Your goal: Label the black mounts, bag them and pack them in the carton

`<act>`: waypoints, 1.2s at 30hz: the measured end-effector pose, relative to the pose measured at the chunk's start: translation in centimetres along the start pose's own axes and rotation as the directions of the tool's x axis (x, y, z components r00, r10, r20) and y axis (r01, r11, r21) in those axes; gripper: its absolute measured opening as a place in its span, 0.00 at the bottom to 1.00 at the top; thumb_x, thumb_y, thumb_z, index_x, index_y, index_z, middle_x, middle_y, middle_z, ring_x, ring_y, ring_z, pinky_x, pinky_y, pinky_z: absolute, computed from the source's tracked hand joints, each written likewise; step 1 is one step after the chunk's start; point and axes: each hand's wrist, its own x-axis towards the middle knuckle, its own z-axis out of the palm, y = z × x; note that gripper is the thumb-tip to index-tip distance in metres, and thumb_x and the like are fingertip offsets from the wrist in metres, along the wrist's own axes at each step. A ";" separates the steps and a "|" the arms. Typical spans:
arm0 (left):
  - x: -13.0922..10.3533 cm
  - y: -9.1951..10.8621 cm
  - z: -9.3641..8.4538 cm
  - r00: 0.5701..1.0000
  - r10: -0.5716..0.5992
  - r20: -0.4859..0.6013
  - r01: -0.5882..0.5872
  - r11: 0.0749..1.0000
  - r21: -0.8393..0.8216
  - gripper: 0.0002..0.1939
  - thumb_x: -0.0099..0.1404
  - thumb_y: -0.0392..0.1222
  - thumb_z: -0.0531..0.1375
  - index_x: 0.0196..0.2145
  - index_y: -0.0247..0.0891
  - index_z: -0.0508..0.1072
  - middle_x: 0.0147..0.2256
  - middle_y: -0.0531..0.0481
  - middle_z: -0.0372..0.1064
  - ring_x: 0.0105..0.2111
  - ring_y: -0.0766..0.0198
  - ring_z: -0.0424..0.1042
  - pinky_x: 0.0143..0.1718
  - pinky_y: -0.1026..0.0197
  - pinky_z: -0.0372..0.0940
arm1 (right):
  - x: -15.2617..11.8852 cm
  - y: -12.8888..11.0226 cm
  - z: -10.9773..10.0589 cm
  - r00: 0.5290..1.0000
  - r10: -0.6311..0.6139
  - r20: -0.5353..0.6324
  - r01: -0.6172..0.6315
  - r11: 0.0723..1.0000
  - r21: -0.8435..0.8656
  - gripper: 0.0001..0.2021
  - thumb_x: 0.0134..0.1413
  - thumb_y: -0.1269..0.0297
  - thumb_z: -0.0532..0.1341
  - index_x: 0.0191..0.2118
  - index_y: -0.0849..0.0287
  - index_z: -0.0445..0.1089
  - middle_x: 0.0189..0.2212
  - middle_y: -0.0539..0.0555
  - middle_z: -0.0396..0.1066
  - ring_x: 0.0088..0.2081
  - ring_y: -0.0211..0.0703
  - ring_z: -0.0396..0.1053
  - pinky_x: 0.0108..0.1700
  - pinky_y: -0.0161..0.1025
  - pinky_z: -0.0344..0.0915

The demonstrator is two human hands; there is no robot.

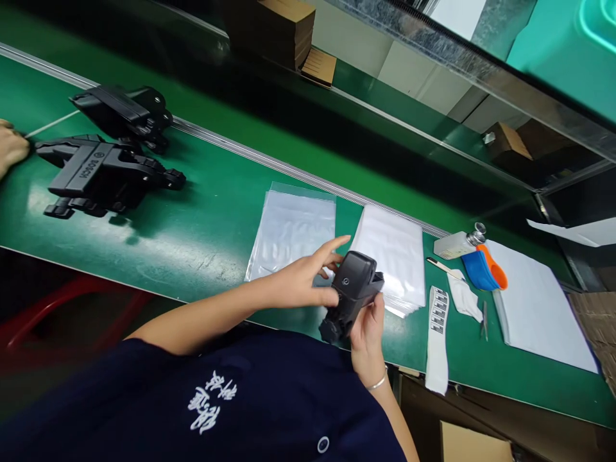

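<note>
A black plastic device is held over the table's front edge, close to my body. My right hand grips it from below and the right side, fingers partly hidden behind it. My left hand is at its left side, thumb against the device and the other fingers spread apart. Beyond the hands lie a stack of clear plastic bags and a stack of white bags. A strip of printed labels lies to the right of my right hand.
Two black devices stand at the left, near another person's hand. At the right are a bottle, a blue and orange roll, a white cloth, tweezers and white sheets.
</note>
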 end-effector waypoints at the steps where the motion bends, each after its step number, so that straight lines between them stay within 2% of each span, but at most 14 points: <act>1: -0.7 -0.3 -0.2 0.999 0.023 0.045 -0.025 0.999 0.039 0.46 0.57 0.48 0.66 0.67 0.44 0.46 0.58 0.39 0.64 0.55 0.48 0.66 0.55 0.48 0.61 | 0.4 0.2 -0.1 0.999 0.005 -0.032 -0.003 0.998 0.064 0.26 0.57 0.37 0.55 0.53 0.46 0.68 0.49 0.52 0.75 0.52 0.48 0.72 0.55 0.53 0.70; 4: -2.3 -1.3 -0.7 0.993 0.054 0.107 -0.061 0.996 0.066 0.46 0.54 0.41 0.68 0.66 0.49 0.52 0.62 0.42 0.60 0.57 0.47 0.65 0.59 0.46 0.58 | 1.0 -0.2 -0.6 0.997 0.050 -0.064 -0.034 0.972 0.233 0.30 0.43 0.39 0.67 0.50 0.50 0.70 0.44 0.54 0.76 0.45 0.50 0.75 0.47 0.49 0.74; 6: -2.7 -2.0 -0.8 0.997 0.046 0.069 -0.041 0.997 -0.069 0.43 0.55 0.39 0.67 0.64 0.50 0.55 0.60 0.43 0.61 0.56 0.49 0.67 0.58 0.47 0.60 | 1.0 -1.0 -1.0 0.998 0.060 -0.023 -0.052 0.966 0.253 0.35 0.37 0.42 0.72 0.52 0.50 0.69 0.43 0.55 0.76 0.41 0.50 0.75 0.42 0.47 0.75; 8: -2.7 -2.6 -0.5 1.000 -0.005 0.000 0.004 0.949 -0.316 0.44 0.54 0.40 0.69 0.64 0.50 0.55 0.57 0.44 0.65 0.53 0.52 0.69 0.54 0.50 0.65 | 1.1 -2.1 -1.2 0.997 0.056 0.059 -0.069 0.968 0.241 0.39 0.39 0.41 0.71 0.57 0.48 0.64 0.45 0.55 0.74 0.40 0.50 0.76 0.36 0.45 0.76; 12: -2.2 -3.7 0.5 0.964 -0.265 -0.029 0.141 0.600 -0.788 0.37 0.52 0.49 0.72 0.57 0.43 0.64 0.40 0.49 0.73 0.35 0.64 0.74 0.36 0.65 0.69 | 1.5 -4.0 -1.1 0.986 0.084 0.144 -0.101 0.988 0.117 0.30 0.48 0.41 0.67 0.53 0.52 0.66 0.38 0.53 0.74 0.33 0.47 0.77 0.27 0.40 0.75; 14: -2.1 -4.1 1.0 0.925 -0.378 0.022 0.197 0.431 -0.881 0.26 0.54 0.50 0.71 0.47 0.37 0.72 0.34 0.51 0.74 0.30 0.68 0.73 0.31 0.68 0.68 | 1.8 -4.5 -0.7 0.989 0.108 0.099 -0.112 0.993 0.036 0.21 0.50 0.46 0.68 0.43 0.55 0.68 0.27 0.48 0.71 0.26 0.41 0.75 0.25 0.35 0.72; 17: -2.2 -4.6 1.3 0.900 -0.429 0.080 0.230 0.310 -0.922 0.17 0.56 0.47 0.70 0.38 0.33 0.75 0.32 0.50 0.75 0.30 0.67 0.73 0.33 0.68 0.69 | 2.0 -4.6 -0.3 0.991 0.121 0.052 -0.120 0.993 -0.024 0.20 0.49 0.46 0.68 0.36 0.56 0.66 0.22 0.45 0.66 0.21 0.37 0.71 0.22 0.33 0.69; 22: -1.8 -5.7 0.3 0.830 -0.539 0.143 0.325 0.260 -0.909 0.19 0.61 0.53 0.65 0.42 0.33 0.76 0.32 0.48 0.76 0.28 0.64 0.74 0.32 0.64 0.68 | 1.2 -5.0 0.9 0.997 -0.010 0.083 0.026 0.980 -0.196 0.16 0.53 0.50 0.65 0.41 0.55 0.66 0.25 0.47 0.69 0.24 0.39 0.72 0.26 0.35 0.70; 24: -1.1 -6.0 0.0 0.790 -0.600 0.128 0.357 0.280 -0.891 0.23 0.63 0.57 0.62 0.46 0.34 0.75 0.31 0.48 0.76 0.28 0.63 0.74 0.32 0.63 0.68 | 0.5 -5.3 1.9 0.978 -0.104 0.181 0.164 0.921 -0.354 0.16 0.51 0.55 0.67 0.44 0.54 0.68 0.28 0.49 0.73 0.28 0.42 0.73 0.31 0.39 0.72; 27: -0.1 -6.3 -0.1 0.781 -0.618 0.084 0.356 0.331 -0.874 0.25 0.64 0.56 0.61 0.52 0.36 0.73 0.29 0.49 0.75 0.26 0.63 0.73 0.31 0.62 0.68 | -0.4 -5.9 2.5 0.911 -0.160 0.380 0.343 0.804 -0.486 0.23 0.48 0.57 0.70 0.51 0.52 0.70 0.35 0.54 0.77 0.34 0.50 0.75 0.37 0.45 0.73; 30: 0.5 -6.3 0.1 0.796 -0.599 0.087 0.364 0.358 -0.860 0.28 0.64 0.57 0.60 0.55 0.37 0.71 0.28 0.48 0.74 0.25 0.62 0.72 0.28 0.61 0.67 | -0.2 -6.4 -0.8 0.915 -0.179 0.362 0.364 0.755 -0.545 0.27 0.52 0.52 0.66 0.57 0.51 0.67 0.42 0.57 0.76 0.38 0.53 0.76 0.42 0.49 0.73; 32: 0.6 -6.3 -0.1 0.804 -0.590 0.079 0.368 0.388 -0.845 0.30 0.62 0.59 0.60 0.56 0.37 0.70 0.28 0.47 0.74 0.24 0.62 0.71 0.27 0.61 0.66 | 0.1 -6.5 -5.7 0.966 -0.240 0.095 0.236 0.674 -0.700 0.25 0.56 0.48 0.59 0.57 0.53 0.67 0.44 0.59 0.76 0.39 0.54 0.75 0.43 0.52 0.71; 34: 0.6 -6.1 -0.6 0.806 -0.590 0.044 0.371 0.446 -0.814 0.32 0.60 0.61 0.61 0.55 0.37 0.70 0.28 0.47 0.74 0.25 0.61 0.71 0.27 0.61 0.67 | 0.1 -6.3 -11.7 0.923 -0.296 -0.247 -0.074 0.493 -0.867 0.25 0.57 0.46 0.55 0.53 0.56 0.70 0.43 0.62 0.75 0.39 0.59 0.74 0.42 0.56 0.70; 36: 0.5 -5.9 -1.5 0.796 -0.603 -0.044 0.375 0.549 -0.747 0.33 0.59 0.62 0.62 0.55 0.38 0.70 0.30 0.47 0.74 0.27 0.61 0.72 0.30 0.60 0.68 | -0.9 -5.6 -17.0 0.868 -0.148 -0.475 -0.438 0.225 -0.870 0.28 0.56 0.43 0.52 0.51 0.59 0.71 0.43 0.69 0.74 0.39 0.68 0.73 0.39 0.62 0.68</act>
